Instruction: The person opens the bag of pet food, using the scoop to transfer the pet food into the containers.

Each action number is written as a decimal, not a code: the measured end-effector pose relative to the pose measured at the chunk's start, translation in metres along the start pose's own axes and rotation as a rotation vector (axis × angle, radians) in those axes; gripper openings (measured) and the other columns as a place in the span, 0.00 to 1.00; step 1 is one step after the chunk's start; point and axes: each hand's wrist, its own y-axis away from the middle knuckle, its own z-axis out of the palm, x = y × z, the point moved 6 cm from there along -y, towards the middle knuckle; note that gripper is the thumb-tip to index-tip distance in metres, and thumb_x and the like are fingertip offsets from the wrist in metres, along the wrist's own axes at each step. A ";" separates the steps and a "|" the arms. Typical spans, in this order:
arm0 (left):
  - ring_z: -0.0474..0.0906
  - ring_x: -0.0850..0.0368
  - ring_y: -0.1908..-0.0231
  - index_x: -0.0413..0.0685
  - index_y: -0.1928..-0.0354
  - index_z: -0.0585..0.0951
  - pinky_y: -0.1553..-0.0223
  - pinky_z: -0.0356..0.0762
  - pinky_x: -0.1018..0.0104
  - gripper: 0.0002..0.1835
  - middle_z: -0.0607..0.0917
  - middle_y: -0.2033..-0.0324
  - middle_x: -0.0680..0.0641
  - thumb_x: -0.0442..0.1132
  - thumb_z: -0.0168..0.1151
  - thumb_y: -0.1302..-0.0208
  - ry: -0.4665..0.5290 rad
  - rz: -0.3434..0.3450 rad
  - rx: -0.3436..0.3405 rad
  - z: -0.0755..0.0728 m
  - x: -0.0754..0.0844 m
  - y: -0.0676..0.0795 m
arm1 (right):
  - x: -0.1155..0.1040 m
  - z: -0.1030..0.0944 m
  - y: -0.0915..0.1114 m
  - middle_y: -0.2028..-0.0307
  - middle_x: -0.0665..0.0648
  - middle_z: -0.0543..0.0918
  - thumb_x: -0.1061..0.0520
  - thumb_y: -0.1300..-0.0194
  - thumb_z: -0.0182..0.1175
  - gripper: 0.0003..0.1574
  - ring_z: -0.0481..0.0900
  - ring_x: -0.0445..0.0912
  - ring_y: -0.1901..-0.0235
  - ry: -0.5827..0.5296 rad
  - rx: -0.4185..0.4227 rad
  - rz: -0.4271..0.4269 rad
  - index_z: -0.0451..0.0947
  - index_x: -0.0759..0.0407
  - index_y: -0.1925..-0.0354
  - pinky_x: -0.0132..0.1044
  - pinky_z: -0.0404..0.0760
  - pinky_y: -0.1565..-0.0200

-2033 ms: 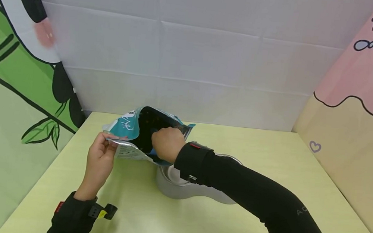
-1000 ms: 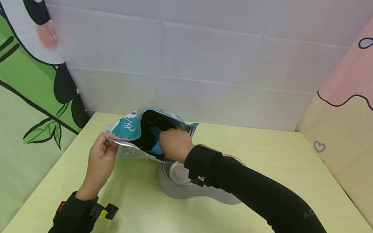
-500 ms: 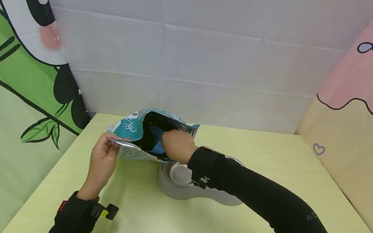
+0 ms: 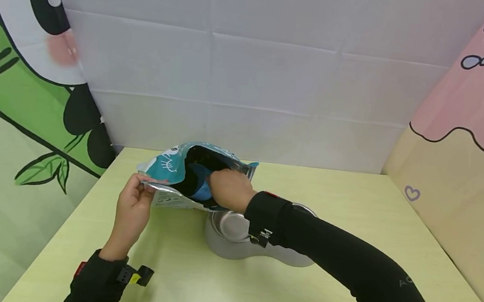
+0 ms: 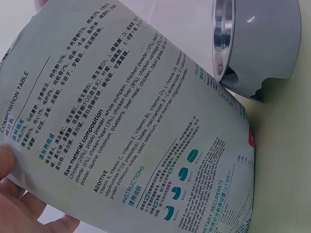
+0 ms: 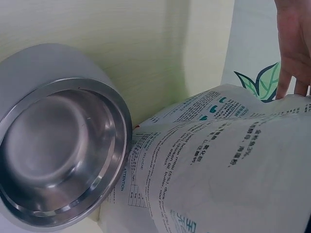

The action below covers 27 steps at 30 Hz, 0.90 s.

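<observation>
A teal and white pet food bag (image 4: 165, 164) stands at the back of the table, its wide mouth tilted toward me. My left hand (image 4: 132, 208) pinches the left edge of that mouth between thumb and fingers. Inside the opening, my right hand (image 4: 231, 189) grips a blue scoop (image 4: 201, 193); the handle is hidden by the hand, and dark shadow hides most of the contents. Right beside the bag, partly under my right wrist, is a grey double feeder (image 4: 228, 250) with a metal bowl (image 6: 46, 138), which looks empty in the right wrist view.
The pale yellow table (image 4: 194, 287) runs back to a white cloth wall (image 4: 270, 85). Cartoon-printed walls flank both sides. A second metal rim (image 4: 305, 208) of the feeder shows behind my right forearm, mostly covered by the sleeve (image 4: 333, 247).
Over two seconds my right hand has shifted slightly right within the bag's mouth, and more of the blue scoop shows. My left hand keeps its hold on the edge.
</observation>
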 end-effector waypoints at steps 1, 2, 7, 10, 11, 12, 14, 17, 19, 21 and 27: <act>0.70 0.55 0.49 0.37 0.58 0.66 0.52 0.67 0.75 0.06 0.79 0.56 0.43 0.26 0.41 0.35 -0.002 -0.001 0.000 0.000 0.000 0.000 | 0.000 0.000 0.000 0.81 0.52 0.72 0.52 0.29 0.41 0.24 0.73 0.47 0.77 -0.010 -0.004 -0.002 0.70 0.54 0.81 0.42 0.76 0.73; 0.70 0.55 0.49 0.37 0.58 0.66 0.53 0.67 0.75 0.06 0.78 0.56 0.43 0.26 0.41 0.35 -0.002 0.000 0.000 0.000 0.000 0.000 | 0.001 0.001 -0.001 0.82 0.52 0.72 0.53 0.29 0.41 0.24 0.73 0.47 0.78 -0.020 -0.009 -0.004 0.69 0.54 0.82 0.41 0.76 0.73; 0.70 0.53 0.49 0.37 0.58 0.66 0.53 0.67 0.76 0.06 0.79 0.56 0.42 0.26 0.41 0.35 -0.001 0.003 -0.003 0.000 0.003 0.001 | 0.002 0.002 -0.003 0.82 0.53 0.72 0.53 0.30 0.41 0.24 0.71 0.45 0.80 -0.068 -0.025 0.008 0.68 0.53 0.83 0.39 0.73 0.77; 0.70 0.54 0.49 0.37 0.58 0.66 0.53 0.67 0.76 0.06 0.79 0.56 0.42 0.26 0.41 0.35 0.004 0.002 -0.004 0.000 0.004 0.001 | 0.003 0.001 -0.004 0.80 0.53 0.73 0.53 0.30 0.42 0.23 0.72 0.46 0.79 -0.087 -0.032 0.029 0.69 0.54 0.82 0.40 0.74 0.76; 0.70 0.54 0.49 0.37 0.58 0.66 0.52 0.67 0.76 0.06 0.78 0.56 0.42 0.26 0.41 0.35 0.003 0.001 -0.005 0.000 0.004 0.001 | 0.003 0.001 -0.004 0.79 0.53 0.74 0.53 0.30 0.42 0.23 0.73 0.46 0.78 -0.092 -0.034 0.035 0.70 0.54 0.81 0.40 0.74 0.75; 0.69 0.54 0.49 0.37 0.58 0.66 0.52 0.67 0.76 0.06 0.78 0.56 0.42 0.26 0.41 0.34 0.003 0.000 -0.007 0.000 0.005 0.001 | 0.002 0.000 -0.004 0.78 0.53 0.75 0.53 0.30 0.42 0.22 0.73 0.46 0.77 -0.094 -0.033 0.038 0.70 0.54 0.81 0.41 0.75 0.74; 0.69 0.54 0.49 0.36 0.58 0.66 0.52 0.66 0.76 0.06 0.78 0.56 0.41 0.27 0.41 0.34 0.003 -0.001 -0.010 0.000 0.005 0.001 | 0.002 0.000 -0.004 0.76 0.54 0.76 0.53 0.30 0.41 0.22 0.75 0.47 0.75 -0.096 -0.040 0.048 0.71 0.55 0.78 0.42 0.76 0.71; 0.69 0.54 0.49 0.36 0.57 0.66 0.51 0.66 0.76 0.06 0.78 0.56 0.41 0.27 0.41 0.34 0.002 -0.001 -0.011 0.000 0.005 0.002 | 0.002 -0.001 -0.004 0.73 0.55 0.78 0.52 0.29 0.40 0.21 0.76 0.48 0.72 -0.095 -0.032 0.041 0.72 0.56 0.76 0.42 0.76 0.69; 0.69 0.54 0.48 0.37 0.58 0.66 0.51 0.66 0.76 0.06 0.78 0.56 0.42 0.27 0.41 0.34 0.002 0.001 -0.010 0.001 0.004 0.001 | 0.002 -0.002 -0.004 0.72 0.55 0.78 0.52 0.29 0.40 0.22 0.76 0.47 0.72 -0.093 -0.027 0.035 0.72 0.56 0.76 0.42 0.76 0.69; 0.69 0.52 0.48 0.37 0.58 0.66 0.51 0.66 0.76 0.06 0.78 0.56 0.42 0.26 0.41 0.34 0.001 0.006 -0.008 0.001 0.003 0.001 | 0.003 -0.002 -0.004 0.72 0.55 0.78 0.52 0.29 0.39 0.22 0.75 0.47 0.72 -0.096 -0.029 0.034 0.72 0.55 0.76 0.41 0.76 0.69; 0.69 0.51 0.47 0.37 0.57 0.66 0.50 0.66 0.75 0.06 0.78 0.56 0.42 0.27 0.42 0.34 -0.002 0.015 -0.010 0.000 0.001 0.002 | 0.002 -0.004 -0.003 0.72 0.54 0.77 0.52 0.29 0.39 0.22 0.74 0.46 0.73 -0.103 -0.036 0.037 0.72 0.55 0.76 0.40 0.75 0.70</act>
